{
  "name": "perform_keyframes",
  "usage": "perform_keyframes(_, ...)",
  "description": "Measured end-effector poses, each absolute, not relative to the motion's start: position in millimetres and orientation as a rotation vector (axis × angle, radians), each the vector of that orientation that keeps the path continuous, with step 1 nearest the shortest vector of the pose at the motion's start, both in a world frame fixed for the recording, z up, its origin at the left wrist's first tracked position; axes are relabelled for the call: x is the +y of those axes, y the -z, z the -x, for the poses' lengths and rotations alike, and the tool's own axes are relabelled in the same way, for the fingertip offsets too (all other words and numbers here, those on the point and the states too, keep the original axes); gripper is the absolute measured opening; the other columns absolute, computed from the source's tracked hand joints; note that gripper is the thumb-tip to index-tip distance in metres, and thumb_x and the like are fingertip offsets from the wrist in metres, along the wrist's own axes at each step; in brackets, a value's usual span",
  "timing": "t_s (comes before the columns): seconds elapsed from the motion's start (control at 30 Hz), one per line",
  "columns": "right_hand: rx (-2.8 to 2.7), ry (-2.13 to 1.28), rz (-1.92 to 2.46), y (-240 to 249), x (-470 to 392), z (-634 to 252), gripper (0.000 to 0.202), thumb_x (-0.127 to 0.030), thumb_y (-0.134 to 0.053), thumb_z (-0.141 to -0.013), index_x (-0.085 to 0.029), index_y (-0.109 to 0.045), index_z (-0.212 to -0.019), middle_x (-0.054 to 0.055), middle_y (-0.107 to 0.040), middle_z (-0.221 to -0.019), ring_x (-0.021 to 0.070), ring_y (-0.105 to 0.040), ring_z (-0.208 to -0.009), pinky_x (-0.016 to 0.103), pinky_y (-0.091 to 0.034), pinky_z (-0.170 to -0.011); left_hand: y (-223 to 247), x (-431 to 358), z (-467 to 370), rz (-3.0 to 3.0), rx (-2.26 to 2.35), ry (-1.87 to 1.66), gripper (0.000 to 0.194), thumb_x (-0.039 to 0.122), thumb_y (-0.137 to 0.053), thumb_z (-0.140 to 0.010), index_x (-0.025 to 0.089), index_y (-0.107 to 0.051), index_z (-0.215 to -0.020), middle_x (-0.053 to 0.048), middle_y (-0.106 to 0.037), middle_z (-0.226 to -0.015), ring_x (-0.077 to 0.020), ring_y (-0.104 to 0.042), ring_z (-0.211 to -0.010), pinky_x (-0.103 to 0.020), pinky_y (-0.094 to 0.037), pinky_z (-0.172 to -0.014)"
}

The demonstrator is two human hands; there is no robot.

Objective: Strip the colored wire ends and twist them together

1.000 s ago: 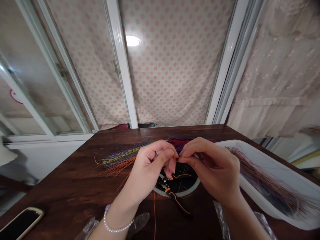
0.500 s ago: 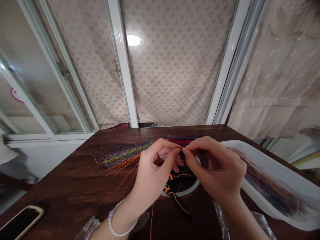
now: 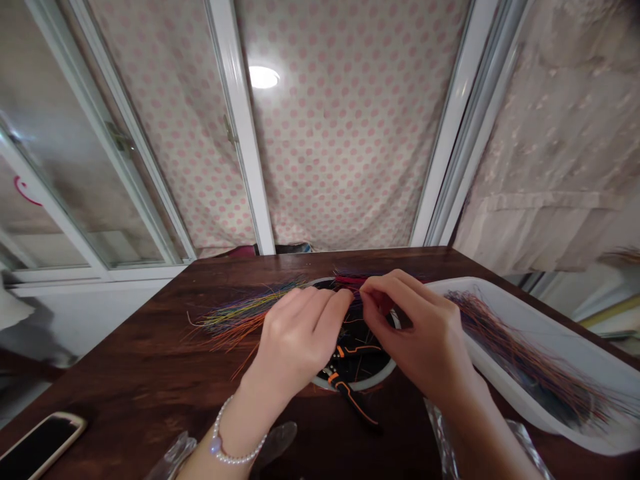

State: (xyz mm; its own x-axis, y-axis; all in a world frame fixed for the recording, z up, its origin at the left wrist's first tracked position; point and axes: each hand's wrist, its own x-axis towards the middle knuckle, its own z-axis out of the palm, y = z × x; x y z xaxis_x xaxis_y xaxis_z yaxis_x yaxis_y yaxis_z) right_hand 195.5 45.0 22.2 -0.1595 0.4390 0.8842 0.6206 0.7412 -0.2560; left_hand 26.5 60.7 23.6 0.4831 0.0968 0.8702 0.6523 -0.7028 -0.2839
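My left hand (image 3: 304,327), with a beaded bracelet (image 3: 235,453) on its wrist, is closed with its back turned up. My right hand (image 3: 417,323) pinches thumb and forefinger together just beside the left fingertips. What either pinch holds is too thin or hidden to make out. Below the hands lies a round dark tray with a pale rim (image 3: 373,382). Black and orange pliers (image 3: 350,393) rest across it, their handles apart. A thin orange wire (image 3: 356,321) shows between the hands over the tray.
A bundle of coloured wires (image 3: 235,317) lies left of the tray, and red and purple wires (image 3: 345,279) lie behind it. At right, a white bin (image 3: 545,327) holds many wires (image 3: 525,353). A phone (image 3: 43,447) and clear plastic (image 3: 175,453) lie near the front.
My left hand has turned so that its back shows and its fingers curl under. My right hand has shifted slightly left. The orange wire hanging below the left wrist is out of sight.
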Motion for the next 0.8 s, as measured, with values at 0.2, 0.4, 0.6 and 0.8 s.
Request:
perform_keyframes(0.2, -1.938, 0.006, 0.827, -27, 46, -204, 0.019, -0.002, -0.052, -0.084, -0.019, -0.059, -0.079, -0.002, -0.054, -0.069, 0.0096, -0.051, -0.058, 0.021, -0.044, -0.055, -30, 61, -24, 2.275, -0.593, 1.316, 0.018, 0.004, -0.050, -0.092, 0.014, -0.064, -0.090, -0.007, -0.071, -0.078, -0.0153, -0.061, -0.067, -0.027, -0.048, -0.062)
perform_keyframes(0.4, -1.934, -0.276, 0.636, -32, 43, -207, 0.017, -0.002, -0.058, -0.081, -0.019, -0.060, -0.077, -0.004, -0.057, -0.067, 0.0080, -0.053, -0.058, 0.019, -0.045, -0.055, -36, 52, -28, 2.592, -1.016, 1.841, 0.018, 0.008, -0.055, -0.088, 0.016, -0.062, -0.074, 0.001, -0.062, -0.066, -0.0095, -0.054, -0.059, -0.020, -0.045, -0.056)
perform_keyframes(0.6, -1.721, -0.191, 0.628, -28, 43, -198, 0.014, -0.007, -0.060, -0.082, -0.020, -0.060, -0.079, -0.003, -0.059, -0.067, 0.0098, -0.055, -0.056, 0.022, -0.046, -0.052, -40, 52, -34, 2.792, -1.326, 2.224, 0.015, 0.020, -0.065, -0.081, 0.016, -0.066, -0.066, 0.001, -0.062, -0.056, -0.0090, -0.054, -0.051, -0.018, -0.043, -0.048)
perform_keyframes(0.8, -1.646, 0.106, 0.717, -26, 41, -193, 0.018, -0.003, -0.059, -0.084, -0.020, -0.060, -0.080, -0.004, -0.057, -0.065, 0.0079, -0.052, -0.055, 0.020, -0.047, -0.053, -40, 49, -38, 2.766, -1.373, 2.231, 0.012, 0.018, -0.068, -0.077, 0.015, -0.069, -0.066, 0.001, -0.063, -0.053, -0.0078, -0.053, -0.047, -0.016, -0.043, -0.045)
